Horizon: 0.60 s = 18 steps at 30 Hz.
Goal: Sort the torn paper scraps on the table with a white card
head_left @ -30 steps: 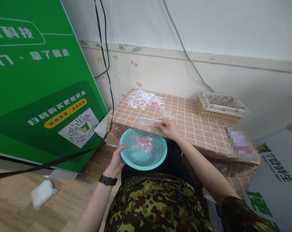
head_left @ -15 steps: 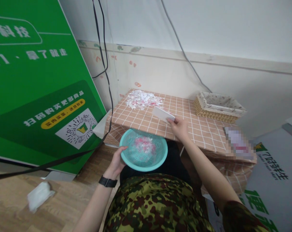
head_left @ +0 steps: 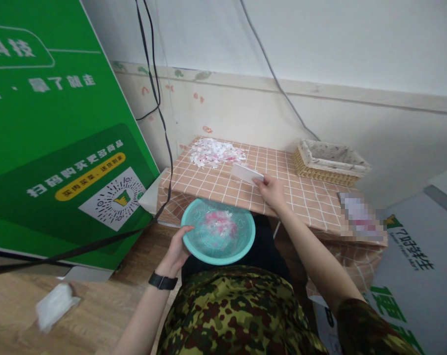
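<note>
My left hand (head_left: pixel 178 250) grips the left rim of a turquoise plastic colander (head_left: pixel 218 255), its thumb over the edge. The colander is below the table's front edge, against my lap. White and pink paper scraps (head_left: pixel 221 224) lie in its bottom. Over the table, my right hand (head_left: pixel 272 191) pinches one end of a flat white rectangular card (head_left: pixel 247 173); its exact kind I cannot tell. A heap of white and pink paper scraps (head_left: pixel 215 152) is spread on the table just beyond the card, towards the back left.
A brown checked cloth covers the table (head_left: pixel 278 170). At its back right stands a lined wicker basket (head_left: pixel 330 162), with a blurred flat item (head_left: pixel 360 217) nearer me. Black cables (head_left: pixel 163 128) hang beside the green panel (head_left: pixel 60 162). A white bag (head_left: pixel 56 305) lies on the floor.
The whole view has shifted slightly. Both hands keep their holds on the colander and the card, and the card stays over nearly the same spot on the table.
</note>
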Each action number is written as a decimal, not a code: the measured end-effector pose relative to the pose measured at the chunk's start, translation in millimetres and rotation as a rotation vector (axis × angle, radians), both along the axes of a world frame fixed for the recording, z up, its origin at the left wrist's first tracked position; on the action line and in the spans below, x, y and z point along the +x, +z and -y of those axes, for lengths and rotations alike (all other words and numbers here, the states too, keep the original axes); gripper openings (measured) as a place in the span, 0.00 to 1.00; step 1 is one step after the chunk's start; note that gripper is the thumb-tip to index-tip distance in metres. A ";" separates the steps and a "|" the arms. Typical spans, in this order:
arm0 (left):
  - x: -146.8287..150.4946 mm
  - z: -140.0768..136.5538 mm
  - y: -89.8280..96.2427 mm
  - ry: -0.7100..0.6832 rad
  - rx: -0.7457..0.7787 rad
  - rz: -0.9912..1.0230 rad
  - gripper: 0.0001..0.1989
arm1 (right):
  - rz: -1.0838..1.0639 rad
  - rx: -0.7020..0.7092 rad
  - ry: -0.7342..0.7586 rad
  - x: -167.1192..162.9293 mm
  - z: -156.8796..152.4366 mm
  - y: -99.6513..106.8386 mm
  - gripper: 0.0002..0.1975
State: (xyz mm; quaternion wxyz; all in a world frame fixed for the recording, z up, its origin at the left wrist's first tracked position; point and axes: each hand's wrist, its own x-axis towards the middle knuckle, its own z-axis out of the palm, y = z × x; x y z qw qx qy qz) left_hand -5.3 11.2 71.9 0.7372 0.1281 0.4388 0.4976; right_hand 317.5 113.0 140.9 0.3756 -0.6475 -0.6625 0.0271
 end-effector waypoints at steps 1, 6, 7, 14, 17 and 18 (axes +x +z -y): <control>0.4 0.1 0.2 0.001 0.002 -0.001 0.10 | 0.009 0.004 -0.001 -0.5 -0.7 0.9 0.15; 1.1 0.2 0.2 -0.012 0.002 0.003 0.10 | 0.013 0.000 0.077 -9.2 -2.9 0.0 0.13; 1.1 0.3 0.3 -0.012 0.000 0.004 0.11 | 0.008 0.000 0.103 -11.1 -3.0 -1.0 0.13; 1.3 0.1 -0.3 -0.010 -0.002 0.015 0.13 | -0.032 0.011 0.116 -15.2 -7.0 -4.9 0.12; 0.8 -0.5 -2.5 -0.019 -0.007 0.018 0.13 | 0.002 0.011 0.108 -17.7 -7.2 -4.2 0.12; 0.6 -0.7 -3.4 -0.024 -0.002 0.016 0.12 | 0.014 0.008 0.113 -19.2 -5.9 -3.9 0.12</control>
